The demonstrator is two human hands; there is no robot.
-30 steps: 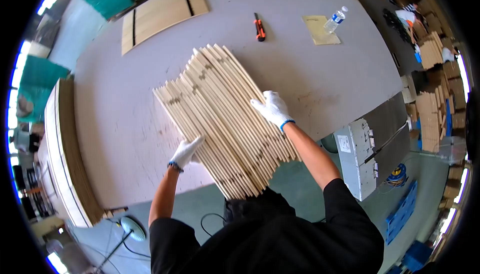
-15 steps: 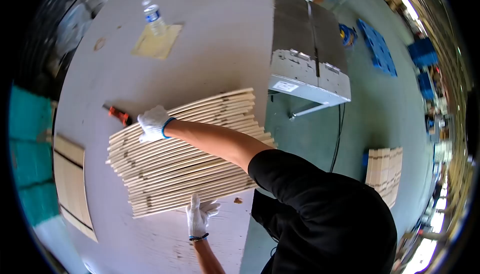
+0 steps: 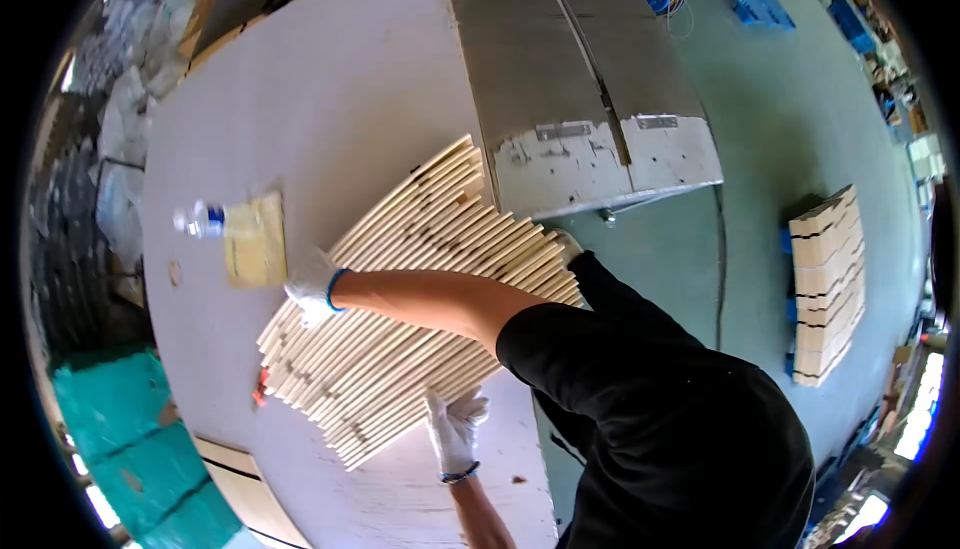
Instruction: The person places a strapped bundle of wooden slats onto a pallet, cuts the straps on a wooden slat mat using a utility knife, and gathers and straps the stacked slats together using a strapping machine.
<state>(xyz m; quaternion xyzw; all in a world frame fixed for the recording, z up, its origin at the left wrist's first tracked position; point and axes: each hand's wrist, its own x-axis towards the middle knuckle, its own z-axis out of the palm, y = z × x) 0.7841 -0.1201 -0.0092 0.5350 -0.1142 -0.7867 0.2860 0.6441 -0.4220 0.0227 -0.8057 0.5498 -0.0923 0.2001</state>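
A row of thin pale wooden slats (image 3: 395,364), several with dark marks, lies side by side on the grey-white table (image 3: 350,79). My right hand (image 3: 312,289), in a white glove with a blue cuff, rests on the slats' upper left edge with its fingers extended across them. At the near edge, my left hand (image 3: 457,434), also gloved, touches the slats with fingers outstretched and thumb apart. My right forearm hides part of the row. Just an orange-red bit of a tool (image 3: 261,387) shows beside the slats' left ends.
A water bottle (image 3: 200,220) is beside a yellowish sheet (image 3: 258,244). A worn metal-topped stand (image 3: 560,164) adjoins the table's right side. Strapped flat boards (image 3: 248,484) lie at lower left. Stacked wood (image 3: 828,289) stands on the floor at right.
The view has turned, so the slats appear at a steeper slant and the bottle sits farther left. The red tool, fully visible before, is now mostly hidden by the slats. Both hands remain at the row.
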